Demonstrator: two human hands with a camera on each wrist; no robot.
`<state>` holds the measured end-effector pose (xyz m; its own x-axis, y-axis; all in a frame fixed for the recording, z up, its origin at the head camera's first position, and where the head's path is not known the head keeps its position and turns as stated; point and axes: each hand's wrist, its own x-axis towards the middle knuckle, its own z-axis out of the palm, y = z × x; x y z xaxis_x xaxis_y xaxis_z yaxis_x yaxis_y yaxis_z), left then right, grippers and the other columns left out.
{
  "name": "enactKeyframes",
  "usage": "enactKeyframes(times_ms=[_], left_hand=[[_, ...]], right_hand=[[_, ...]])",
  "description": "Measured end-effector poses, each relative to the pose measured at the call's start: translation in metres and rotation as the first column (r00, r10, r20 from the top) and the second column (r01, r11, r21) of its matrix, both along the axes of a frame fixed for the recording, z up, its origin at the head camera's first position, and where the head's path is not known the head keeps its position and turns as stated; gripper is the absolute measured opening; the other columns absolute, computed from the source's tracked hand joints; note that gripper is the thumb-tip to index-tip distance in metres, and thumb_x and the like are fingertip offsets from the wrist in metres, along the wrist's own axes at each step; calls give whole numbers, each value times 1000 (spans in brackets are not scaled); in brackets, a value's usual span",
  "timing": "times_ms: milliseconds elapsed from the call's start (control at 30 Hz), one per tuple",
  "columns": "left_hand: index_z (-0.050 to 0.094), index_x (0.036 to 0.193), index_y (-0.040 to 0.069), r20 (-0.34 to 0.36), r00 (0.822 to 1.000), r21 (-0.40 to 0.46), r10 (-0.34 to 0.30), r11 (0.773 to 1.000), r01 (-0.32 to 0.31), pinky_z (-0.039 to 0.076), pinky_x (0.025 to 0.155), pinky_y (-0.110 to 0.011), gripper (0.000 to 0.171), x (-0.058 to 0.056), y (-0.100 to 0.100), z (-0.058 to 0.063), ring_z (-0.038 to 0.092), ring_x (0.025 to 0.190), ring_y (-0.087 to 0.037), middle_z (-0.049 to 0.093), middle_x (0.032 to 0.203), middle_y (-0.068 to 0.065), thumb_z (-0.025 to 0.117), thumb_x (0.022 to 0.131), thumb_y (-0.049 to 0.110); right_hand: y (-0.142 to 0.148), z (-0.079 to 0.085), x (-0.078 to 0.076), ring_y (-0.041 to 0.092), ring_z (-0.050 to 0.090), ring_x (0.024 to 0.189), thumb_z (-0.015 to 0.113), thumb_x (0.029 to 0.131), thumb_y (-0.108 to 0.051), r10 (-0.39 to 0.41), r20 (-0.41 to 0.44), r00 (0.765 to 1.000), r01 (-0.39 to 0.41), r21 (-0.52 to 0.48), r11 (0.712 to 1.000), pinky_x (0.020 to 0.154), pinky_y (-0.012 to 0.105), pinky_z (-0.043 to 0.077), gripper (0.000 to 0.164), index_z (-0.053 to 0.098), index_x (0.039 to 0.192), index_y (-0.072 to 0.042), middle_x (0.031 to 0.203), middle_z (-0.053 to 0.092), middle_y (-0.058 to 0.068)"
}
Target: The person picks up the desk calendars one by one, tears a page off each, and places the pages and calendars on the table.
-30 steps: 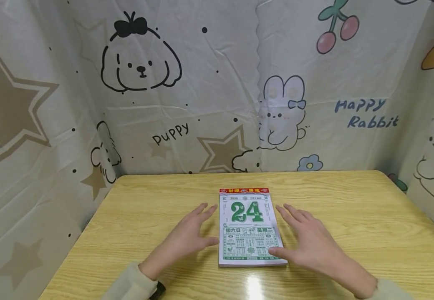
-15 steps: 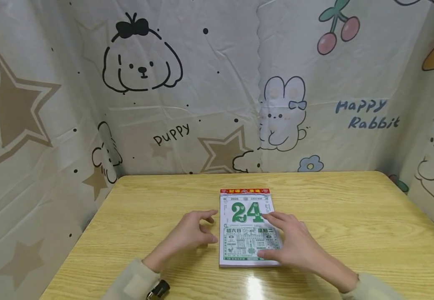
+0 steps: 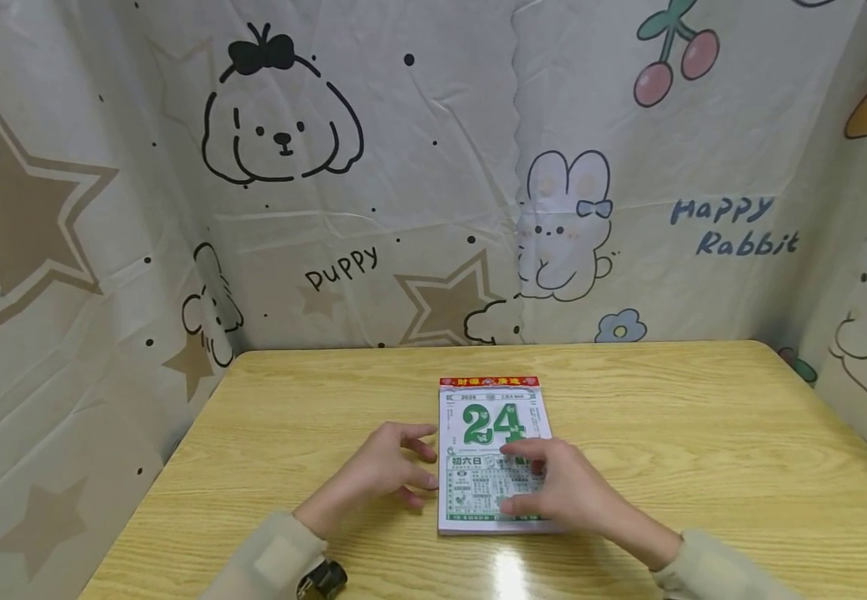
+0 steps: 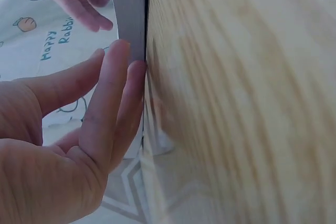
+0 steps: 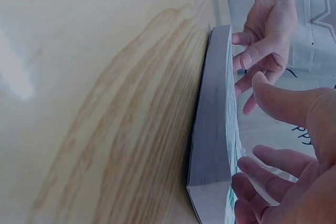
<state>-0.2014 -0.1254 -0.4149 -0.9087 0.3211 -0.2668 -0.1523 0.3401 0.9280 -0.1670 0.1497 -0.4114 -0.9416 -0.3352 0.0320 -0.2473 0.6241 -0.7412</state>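
A thick tear-off calendar (image 3: 478, 492) lies flat on the wooden table, with a red strip along its top and a large green 24 on its front page. Beside its left edge is my left hand (image 3: 381, 467), fingers loosely bent; in the left wrist view its fingertips (image 4: 116, 51) are at the pad's side, apparently touching. My right hand (image 3: 572, 492) is over the lower right part of the page and hides some print. Its thumb and fingers are apart with nothing between them. Whether its fingers (image 5: 260, 177) touch the page, I cannot tell.
The table (image 3: 283, 400) is light wood-grained and extends on both sides of the calendar. A pale curtain (image 3: 433, 192) with cartoon prints hangs behind it and at both sides. A dark band (image 3: 321, 578) is at the left sleeve.
My right hand has moved left from beside the calendar to over its page. The left hand's fingers have bent and come closer to the left edge. The calendar has stayed in place.
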Motion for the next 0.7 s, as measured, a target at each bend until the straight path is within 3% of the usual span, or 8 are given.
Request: enactKeyframes(times_ms=[300,567,700], left_hand=[[56,149,-3,7,1000,-6,-12,1000,12,66,59,-38,73,0,1,-6,73,72,-24,65,103,-16,84,82,-12],[55,149,-3,6,1000,-5,-11,1000,11,66,58,-38,74,1,3,-6,73,71,-24,65,101,-16,83,82,-15],[55,149,-3,3,1000,-12,-7,1000,7,66,58,-38,74,1,3,-6,73,71,-23,65,101,-15,83,82,-15]], right_hand=[[-6,-4,-2,25,62,105,104,61,-33,-8,-3,1000,8,56,998,89,45,57,78,75,128,-5,129,69,11],[-14,-8,0,34,58,122,106,56,-38,-57,-21,998,59,90,994,103,57,51,80,78,125,-10,127,66,5],[-16,-9,2,31,56,119,106,54,-40,-60,-47,997,65,117,991,102,55,50,79,80,123,-11,124,63,1]])
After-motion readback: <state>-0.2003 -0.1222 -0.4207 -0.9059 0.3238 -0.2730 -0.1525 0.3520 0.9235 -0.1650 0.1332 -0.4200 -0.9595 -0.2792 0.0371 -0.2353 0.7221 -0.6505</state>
